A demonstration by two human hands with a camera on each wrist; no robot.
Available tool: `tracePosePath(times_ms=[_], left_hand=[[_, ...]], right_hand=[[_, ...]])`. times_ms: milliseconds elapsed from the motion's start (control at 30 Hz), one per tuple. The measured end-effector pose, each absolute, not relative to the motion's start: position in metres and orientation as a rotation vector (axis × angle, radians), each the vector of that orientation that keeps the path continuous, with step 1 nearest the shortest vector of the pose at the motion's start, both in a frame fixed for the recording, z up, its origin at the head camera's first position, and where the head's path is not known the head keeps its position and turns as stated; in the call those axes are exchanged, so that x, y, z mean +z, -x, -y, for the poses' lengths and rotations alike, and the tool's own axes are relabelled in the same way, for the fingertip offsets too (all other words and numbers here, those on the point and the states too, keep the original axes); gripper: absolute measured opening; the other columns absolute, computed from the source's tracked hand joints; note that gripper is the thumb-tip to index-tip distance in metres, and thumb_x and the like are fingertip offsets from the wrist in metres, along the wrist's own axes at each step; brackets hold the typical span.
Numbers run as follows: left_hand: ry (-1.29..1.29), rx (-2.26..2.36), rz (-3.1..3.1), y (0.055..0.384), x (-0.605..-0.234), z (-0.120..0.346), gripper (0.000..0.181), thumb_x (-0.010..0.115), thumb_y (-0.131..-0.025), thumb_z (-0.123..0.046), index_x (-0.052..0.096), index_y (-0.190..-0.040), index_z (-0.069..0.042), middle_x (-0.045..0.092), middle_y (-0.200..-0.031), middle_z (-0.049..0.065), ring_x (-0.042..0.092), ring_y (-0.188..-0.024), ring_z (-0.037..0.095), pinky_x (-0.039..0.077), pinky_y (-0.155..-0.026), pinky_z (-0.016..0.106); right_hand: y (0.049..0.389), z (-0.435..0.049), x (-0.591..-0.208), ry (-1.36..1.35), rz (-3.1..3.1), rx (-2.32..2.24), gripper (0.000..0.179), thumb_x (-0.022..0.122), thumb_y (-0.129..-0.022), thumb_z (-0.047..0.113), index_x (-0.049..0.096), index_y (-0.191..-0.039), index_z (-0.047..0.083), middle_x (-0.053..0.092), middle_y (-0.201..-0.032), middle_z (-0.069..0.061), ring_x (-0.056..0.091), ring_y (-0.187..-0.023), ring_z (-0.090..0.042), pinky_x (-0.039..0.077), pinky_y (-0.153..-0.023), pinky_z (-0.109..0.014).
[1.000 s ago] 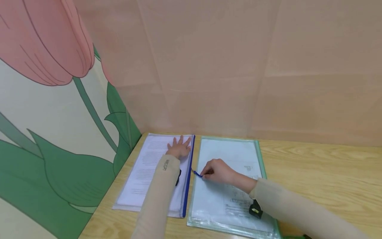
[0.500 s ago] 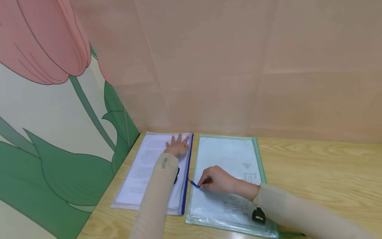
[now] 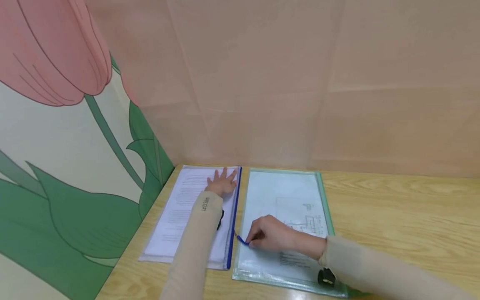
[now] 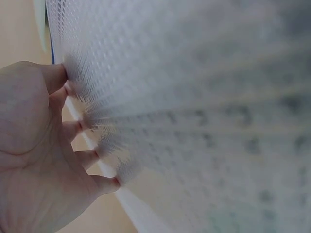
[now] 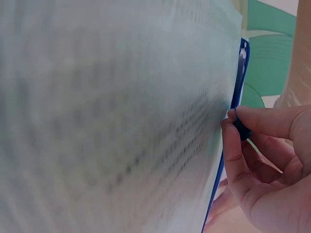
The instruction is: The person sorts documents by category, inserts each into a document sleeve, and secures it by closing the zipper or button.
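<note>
A clear document pouch with a blue zip edge [image 3: 233, 221] and printed sheets inside lies at the left of the table. My left hand [image 3: 222, 183] rests on its far end, fingers spread, fingertips pressing the mesh-textured plastic in the left wrist view. Between thumb and forefinger, my right hand [image 3: 271, 233] pinches the blue zip pull [image 3: 241, 240], a short cord running from the blue edge. The right wrist view shows that pull [image 5: 242, 130] at the fingertips. Beneath my right hand lies a second pouch, edged in green [image 3: 262, 187], with printed sheets in it.
The wood-grain table [image 3: 405, 216] extends to the right. A plain tan covering [image 3: 243, 83] rises behind it, and a wall with a painted tulip [image 3: 56, 50] borders the left side. Black wrist cameras [image 3: 326, 277] sit under the sleeves.
My right hand has drawn the blue zip pull along the pouch's edge toward the near end. My left hand stays on the far end; the head view has shifted slightly.
</note>
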State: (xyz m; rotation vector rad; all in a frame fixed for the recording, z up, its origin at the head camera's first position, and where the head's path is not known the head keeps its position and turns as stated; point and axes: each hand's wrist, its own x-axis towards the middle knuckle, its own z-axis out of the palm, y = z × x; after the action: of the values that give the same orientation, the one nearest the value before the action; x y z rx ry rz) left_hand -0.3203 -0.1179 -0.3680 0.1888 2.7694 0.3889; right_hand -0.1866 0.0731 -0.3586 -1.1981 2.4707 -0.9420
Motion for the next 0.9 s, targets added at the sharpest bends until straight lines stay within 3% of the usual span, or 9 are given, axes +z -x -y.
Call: tracePosePath(times_ms=[467,900], left_hand=[[-0.191,0.401,-2.759,0.319,-0.367,0.117,0.052,0.026,-0.104,-0.039,0.012,-0.154,-0.031,-0.002,-0.162,0.007,-0.007,-0.148,0.036,0.001,-0.117,0.059],[-0.224,0.416,-2.754,0.319,-0.368,0.121,0.053,0.027,-0.104,-0.036,0.013,-0.155,-0.029,-0.002,-0.162,0.008,-0.007,-0.147,0.038,0.001,-0.116,0.061]], right_hand=[[0.165,-0.071,-0.359,1.280,-2.377,-0.982,0.012,0.073,-0.080,0.002,0.077,-0.089,0.007,0.071,-0.082,0.005,0.058,-0.074,0.006,0.049,-0.067,-0.013],[0.136,-0.062,-0.358,1.554,-2.247,-0.983,0.009,0.073,-0.080,0.004,0.077,-0.087,0.010,0.071,-0.078,0.005,0.050,-0.070,0.015,0.045,-0.062,-0.004]])
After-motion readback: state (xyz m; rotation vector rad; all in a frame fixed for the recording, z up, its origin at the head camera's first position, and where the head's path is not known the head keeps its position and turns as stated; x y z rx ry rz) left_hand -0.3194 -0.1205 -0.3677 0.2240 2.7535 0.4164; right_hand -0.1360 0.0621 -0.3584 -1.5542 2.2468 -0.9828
